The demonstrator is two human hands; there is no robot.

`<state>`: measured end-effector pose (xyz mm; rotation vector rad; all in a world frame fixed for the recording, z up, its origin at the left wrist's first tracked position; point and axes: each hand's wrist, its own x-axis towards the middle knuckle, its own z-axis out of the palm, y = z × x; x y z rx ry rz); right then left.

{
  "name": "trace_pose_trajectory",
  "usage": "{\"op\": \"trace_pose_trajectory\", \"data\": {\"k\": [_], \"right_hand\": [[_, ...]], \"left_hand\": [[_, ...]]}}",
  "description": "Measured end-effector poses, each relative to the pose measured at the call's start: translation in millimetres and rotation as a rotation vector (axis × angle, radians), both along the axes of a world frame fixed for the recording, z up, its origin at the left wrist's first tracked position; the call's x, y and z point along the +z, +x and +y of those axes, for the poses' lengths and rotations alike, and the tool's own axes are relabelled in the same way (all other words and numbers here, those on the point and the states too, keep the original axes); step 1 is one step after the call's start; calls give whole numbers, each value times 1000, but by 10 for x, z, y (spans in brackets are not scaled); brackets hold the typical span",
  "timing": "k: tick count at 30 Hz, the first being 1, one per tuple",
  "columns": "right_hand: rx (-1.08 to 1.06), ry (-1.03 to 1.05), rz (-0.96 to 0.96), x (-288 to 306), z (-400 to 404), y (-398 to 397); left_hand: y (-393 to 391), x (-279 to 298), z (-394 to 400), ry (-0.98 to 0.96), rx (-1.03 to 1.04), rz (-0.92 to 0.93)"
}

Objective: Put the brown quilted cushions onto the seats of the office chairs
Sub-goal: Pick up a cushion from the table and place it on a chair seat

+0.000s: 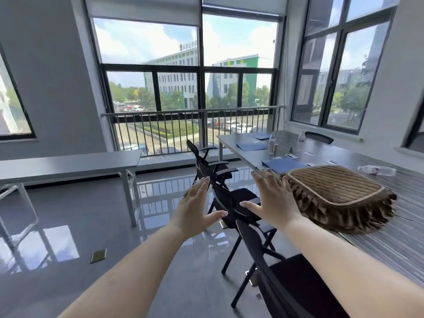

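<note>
A pile of brown quilted cushions [337, 198] sits on the long gray table [390, 237], close to its near edge. I cannot count how many are in the pile, but the frilly sides show more than 1. The left hand [197, 210] is up in the air with its fingers spread, and it holds nothing. The right hand [273, 198] is spread too, and its fingers are right by the left side of the pile; I cannot tell if they touch it. 3 black office chairs [231, 203] stand in a row beside the table, and their seats have no cushion on them yet. The cushions look soft and puffy, so they are probably light and will bend and flop if you lift them by 1 corner. They will not break if they drop. A good way is to take the top cushion by 2 sides, 1 hand on each side, under the pale rim, so it stays flat. The frills may catch on the cushion below, so lift it straight up first. The closest chair seat [298, 278] is just below the table edge.
</note>
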<state>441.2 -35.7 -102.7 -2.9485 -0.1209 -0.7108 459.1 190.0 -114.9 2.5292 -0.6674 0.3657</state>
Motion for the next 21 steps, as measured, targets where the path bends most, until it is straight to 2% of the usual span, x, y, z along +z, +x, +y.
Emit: {"op": "trace_pose_trajectory", "data": {"k": [13, 21], "right_hand": [[-77, 55, 7, -58, -403, 2918], [-188, 87, 45, -143, -895, 3922]], "left_hand": [[3107, 25, -452, -94, -45, 57], [4480, -62, -946, -128, -152, 132]]}}
